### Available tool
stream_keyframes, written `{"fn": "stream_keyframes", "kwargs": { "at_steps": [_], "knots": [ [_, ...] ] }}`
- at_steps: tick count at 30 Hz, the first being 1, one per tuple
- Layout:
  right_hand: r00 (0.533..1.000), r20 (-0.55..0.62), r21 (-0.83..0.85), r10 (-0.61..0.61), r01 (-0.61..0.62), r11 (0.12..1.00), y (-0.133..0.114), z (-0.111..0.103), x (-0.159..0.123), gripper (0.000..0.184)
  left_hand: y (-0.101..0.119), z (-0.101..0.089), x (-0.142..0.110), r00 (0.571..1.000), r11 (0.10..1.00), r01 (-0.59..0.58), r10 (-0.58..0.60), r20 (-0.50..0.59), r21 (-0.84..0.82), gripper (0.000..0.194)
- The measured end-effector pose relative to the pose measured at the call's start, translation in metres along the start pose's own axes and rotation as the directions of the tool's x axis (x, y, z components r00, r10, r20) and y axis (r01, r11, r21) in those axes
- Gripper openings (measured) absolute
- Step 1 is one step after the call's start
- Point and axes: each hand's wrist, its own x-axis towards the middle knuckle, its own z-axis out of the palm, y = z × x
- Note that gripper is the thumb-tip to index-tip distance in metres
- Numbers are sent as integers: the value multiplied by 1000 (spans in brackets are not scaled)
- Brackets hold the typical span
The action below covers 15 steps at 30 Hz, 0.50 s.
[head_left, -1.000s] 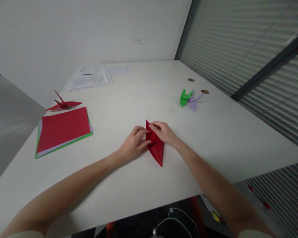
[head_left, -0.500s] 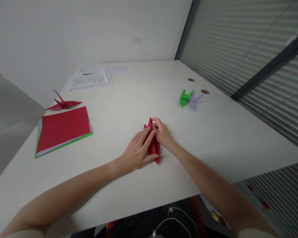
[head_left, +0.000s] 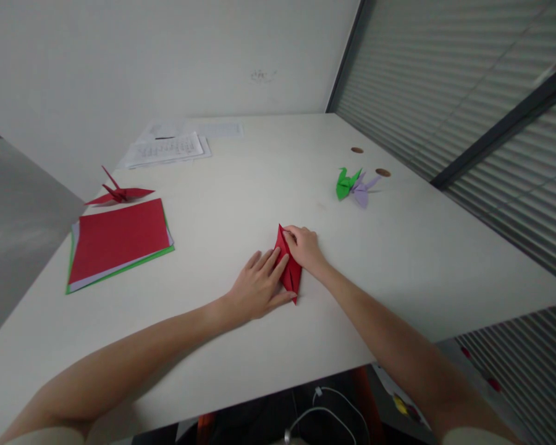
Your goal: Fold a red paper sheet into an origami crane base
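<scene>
A piece of folded red origami paper lies on the table as a narrow, pointed diamond, a crease running down its lower half. Across its left side rests my left hand, fingers spread and flat, the thumb by the bottom tip. My right hand is at the upper right edge, its fingers curled together with thumb and fingertips on the paper near the top point. Part of the paper is hidden under both hands.
To the left lies a stack of coloured sheets, red on top, with a red paper crane behind it. A green crane and a purple crane stand at right. Written papers lie at the back left; blinds line the right.
The raised red points at the top have come down, and the paper now lies flatter as one diamond. My right hand has shifted slightly down, its fingers now over the paper.
</scene>
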Motion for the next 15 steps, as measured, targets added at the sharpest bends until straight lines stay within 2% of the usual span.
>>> {"fn": "stream_keyframes", "kwargs": {
  "at_steps": [5,11,15],
  "knots": [
    [998,58,32,40,-42,999,5,-7,4,24,0,-1,0,999,1000,-13,12,41,15,81],
    [987,137,84,83,-95,992,2,-25,4,27,-1,-1,-2,999,1000,-11,10,32,24,80],
    [950,308,62,46,-69,996,-5,-43,1,32,-1,0,-2,1000,999,15,-15,-13,32,80]
  ]
}}
